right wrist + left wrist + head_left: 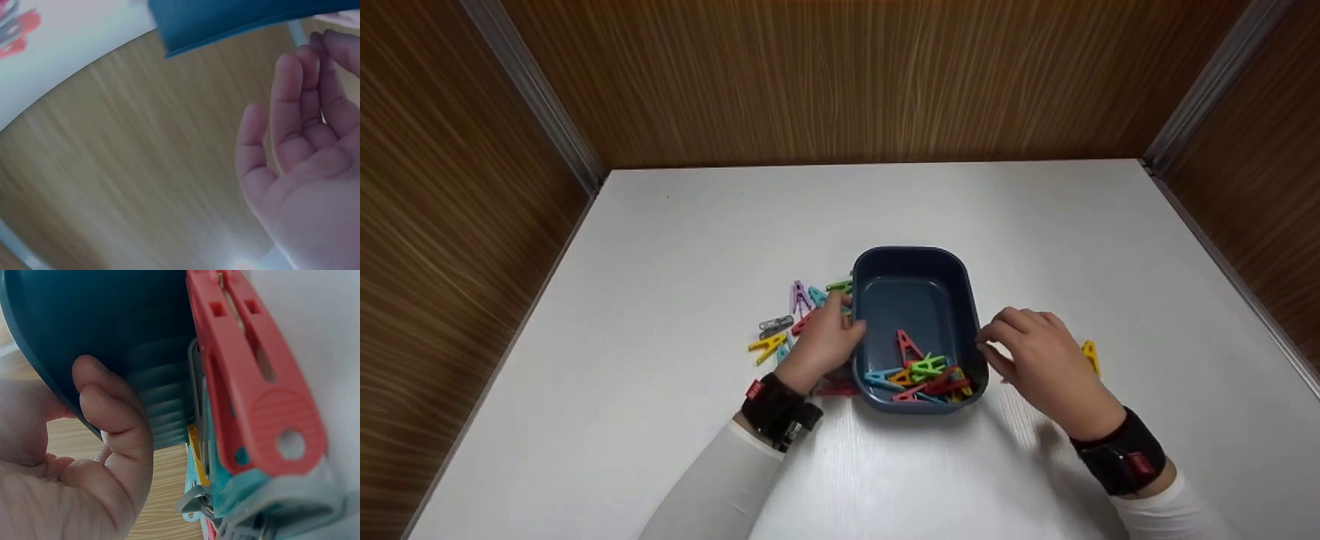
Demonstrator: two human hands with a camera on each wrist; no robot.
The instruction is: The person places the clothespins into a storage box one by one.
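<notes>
- A gray clothespin (775, 325) and a yellow clothespin (766, 345) lie on the white table (675, 255) at the far left of a loose heap, left of centre in the head view.
- A purple clothespin (799, 297) stands just above them, with a green clothespin (840, 286) lying against the upper left wall of the tub.
- The left hand (825, 337) rests over this heap, its fingers curled against the left wall of the dark blue tub (885, 262). In the left wrist view the fingers (112, 416) press the tub's outer wall (101, 320); whether they pinch a peg I cannot tell.
- A large red clothespin (253, 394) fills the right half of the left wrist view, lying over gray and teal pegs beside the tub.
- The tub sits at the centre of the head view, on the table between both hands.
- Inside it, at the lower end, lies a pile of clothespins (922, 375): one red peg upright, with green, orange, blue and red ones tangled below.
- The right hand (1042, 360) hovers just right of the tub's right rim, fingers loosely bent and holding nothing. The right wrist view shows its palm (315, 185) bare, fingers relaxed, the tub's edge (225, 22) at the top.
- A second yellow clothespin (1090, 355) lies on the table right of that hand.
</notes>
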